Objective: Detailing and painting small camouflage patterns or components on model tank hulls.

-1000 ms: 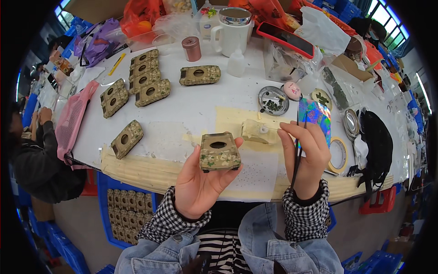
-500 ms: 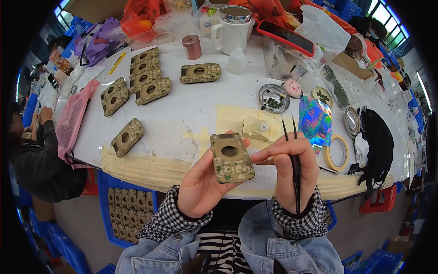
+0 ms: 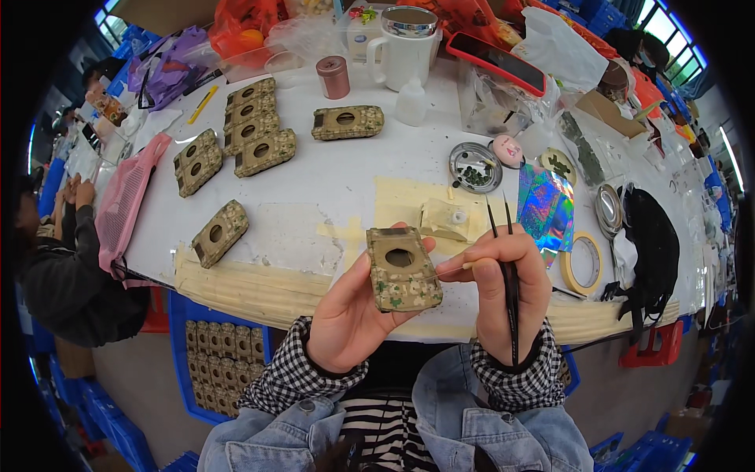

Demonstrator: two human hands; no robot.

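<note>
My left hand (image 3: pixel 340 326) is closed around a camouflage model tank hull (image 3: pixel 403 289), its top with a round hole tilted up toward me. Pinched between thumb and forefinger of my right hand (image 3: pixel 507 287) is a thin pale stick (image 3: pixel 451 272), whose tip meets or nearly meets the hull's right side. That same hand also keeps black tweezers (image 3: pixel 513 315) tucked along the fingers, their points upward and apart with nothing between them. Just beyond the hull, a small white bottle or nozzle (image 3: pixel 458 217) sits on a block wrapped in yellowish tape (image 3: pixel 440 223).
Several more hulls (image 3: pixel 259 149) lie at left, and a blue crate (image 3: pixel 182 346) below holds others. Toward the right are a round dish of small dark parts (image 3: pixel 475 167), holographic sheets (image 3: pixel 546 206), a tape roll (image 3: pixel 580 263) and a black bag (image 3: pixel 654 244). A white mug (image 3: pixel 405 51) stands behind.
The stick's tip has shifted slightly across the hull's right side. Both hands keep their grips, and the view has moved a little.
</note>
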